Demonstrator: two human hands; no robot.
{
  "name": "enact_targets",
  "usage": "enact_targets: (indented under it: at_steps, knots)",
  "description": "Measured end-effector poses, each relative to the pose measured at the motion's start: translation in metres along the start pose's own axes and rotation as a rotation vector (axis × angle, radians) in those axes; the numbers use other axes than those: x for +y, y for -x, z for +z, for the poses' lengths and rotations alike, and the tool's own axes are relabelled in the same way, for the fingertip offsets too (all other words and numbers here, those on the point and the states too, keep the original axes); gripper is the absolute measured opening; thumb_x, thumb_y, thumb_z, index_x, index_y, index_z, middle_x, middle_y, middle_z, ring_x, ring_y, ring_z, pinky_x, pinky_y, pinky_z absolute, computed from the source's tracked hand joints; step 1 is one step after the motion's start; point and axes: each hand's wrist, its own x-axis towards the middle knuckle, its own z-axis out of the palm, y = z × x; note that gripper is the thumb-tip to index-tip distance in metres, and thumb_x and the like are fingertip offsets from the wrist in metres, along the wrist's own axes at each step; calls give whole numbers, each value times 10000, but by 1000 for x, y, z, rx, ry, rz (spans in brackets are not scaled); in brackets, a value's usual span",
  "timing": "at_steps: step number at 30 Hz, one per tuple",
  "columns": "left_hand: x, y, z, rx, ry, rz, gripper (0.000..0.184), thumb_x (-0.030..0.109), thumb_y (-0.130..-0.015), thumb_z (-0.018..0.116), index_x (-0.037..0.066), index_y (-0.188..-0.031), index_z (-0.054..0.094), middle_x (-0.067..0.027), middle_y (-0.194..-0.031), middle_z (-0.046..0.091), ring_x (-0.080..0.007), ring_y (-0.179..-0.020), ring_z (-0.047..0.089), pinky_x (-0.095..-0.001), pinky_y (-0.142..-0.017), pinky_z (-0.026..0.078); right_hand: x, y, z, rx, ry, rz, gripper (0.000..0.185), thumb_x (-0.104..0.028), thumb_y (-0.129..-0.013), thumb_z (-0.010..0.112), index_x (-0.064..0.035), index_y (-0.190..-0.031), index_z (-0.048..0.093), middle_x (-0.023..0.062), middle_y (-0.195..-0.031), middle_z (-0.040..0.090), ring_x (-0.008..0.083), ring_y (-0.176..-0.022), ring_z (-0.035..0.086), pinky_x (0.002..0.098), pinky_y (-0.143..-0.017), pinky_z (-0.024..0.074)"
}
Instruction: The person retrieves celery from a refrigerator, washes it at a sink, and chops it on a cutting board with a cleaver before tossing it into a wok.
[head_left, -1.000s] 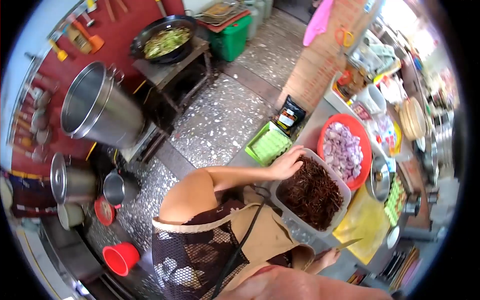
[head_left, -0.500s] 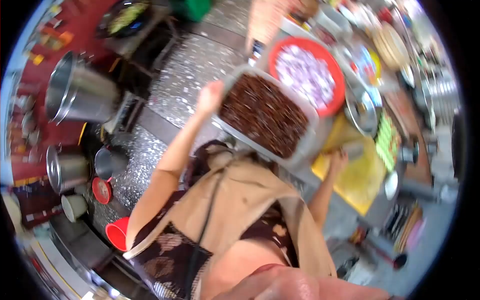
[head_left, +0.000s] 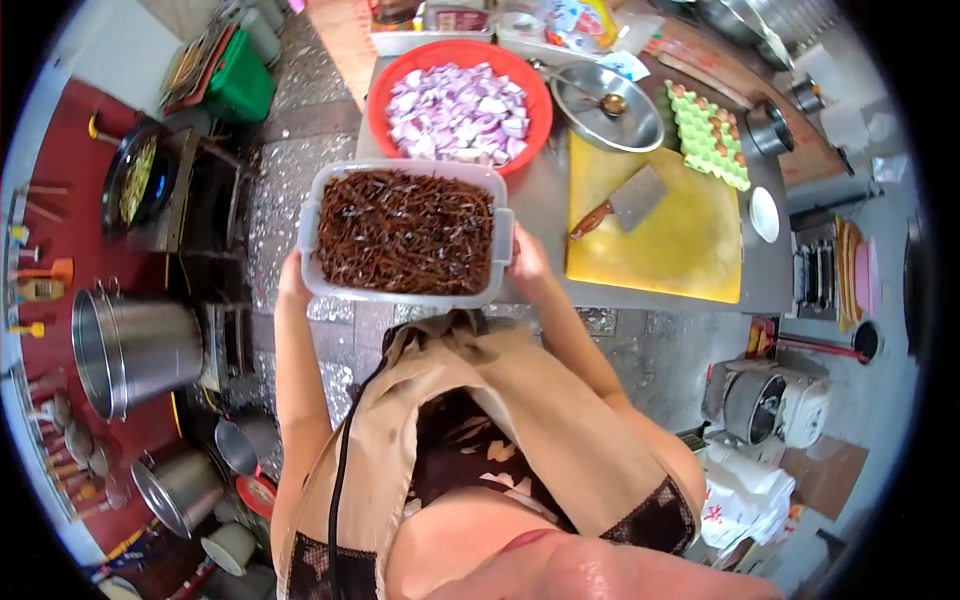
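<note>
A translucent plastic tub (head_left: 400, 296) is full of dark brown, wet-looking shreds (head_left: 405, 230). My left hand (head_left: 291, 276) is closed on the tub's left side, its fingertips partly hidden behind the wall. On the opposite end, my right hand (head_left: 528, 258) grips the tub near its side handle. The tub is roughly level at the counter's near left corner; whether it touches the counter cannot be told. Just beyond it stands a red basin (head_left: 540, 95) of chopped purple onion (head_left: 455, 110). A cleaver (head_left: 625, 200) with a wooden handle lies on the yellow cutting board (head_left: 680, 265).
A steel bowl (head_left: 570, 95) holding a ladle, a green egg tray (head_left: 690, 135) and a white bowl (head_left: 764, 214) stand on the counter (head_left: 545, 200). To the left are a wok (head_left: 118, 195) on a stove and a tall steel pot (head_left: 150, 350). Speckled floor lies between.
My right hand has let go of the cleaver, now lying on the board, and taken the tub's right side. The tub has turned straighter before me, with my left hand still on it.
</note>
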Motion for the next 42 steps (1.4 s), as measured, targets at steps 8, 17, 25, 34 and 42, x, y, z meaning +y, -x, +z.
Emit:
enact_targets:
  at_steps: [8, 17, 25, 34, 42]
  knots:
    - [62, 56, 70, -82, -340, 274, 499, 479, -963, 438, 36, -1106, 616, -42, -995, 646, -162, -853, 582, -314, -767, 446, -30, 23, 27, 174, 409, -250, 524, -468, -901, 553, 5, -1128, 562, 82, -1001, 630, 151, -876, 593, 269, -763, 463]
    - [74, 32, 67, -28, -434, 322, 524, 531, -976, 335, 110, -891, 636, 71, -621, 448, -72, -515, 368, -234, -460, 262, 8, 17, 65, 301, 524, -481, 512, -383, -860, 649, 58, -1075, 501, 116, -990, 578, 174, -911, 533, 321, -816, 448]
    - [139, 33, -80, -34, -164, 166, 483, 544, -930, 438, 83, -1028, 544, -18, -949, 469, -134, -836, 418, -286, -741, 307, 59, 56, 236, 422, 591, -288, 402, -367, -875, 630, 15, -968, 546, 26, -845, 546, 104, -770, 489, 249, -677, 413]
    - [279, -3, -208, 263, -153, 288, 881, 640, -842, 495, 21, -1437, 303, -115, -1478, 314, -209, -1349, 287, -347, -1097, 193, 131, -45, 399, 155, 756, -200, 492, -468, -874, 600, 22, -916, 593, 12, -762, 538, 95, -715, 481, 250, -632, 402]
    - [363, -185, -283, 341, 71, 182, 821, 611, -839, 541, 9, -1373, 376, -73, -1374, 424, -189, -1237, 410, -341, -1035, 314, 125, -262, 534, -20, 857, -171, 592, -549, -854, 584, 41, -887, 583, 43, -746, 547, 138, -715, 499, 284, -652, 428]
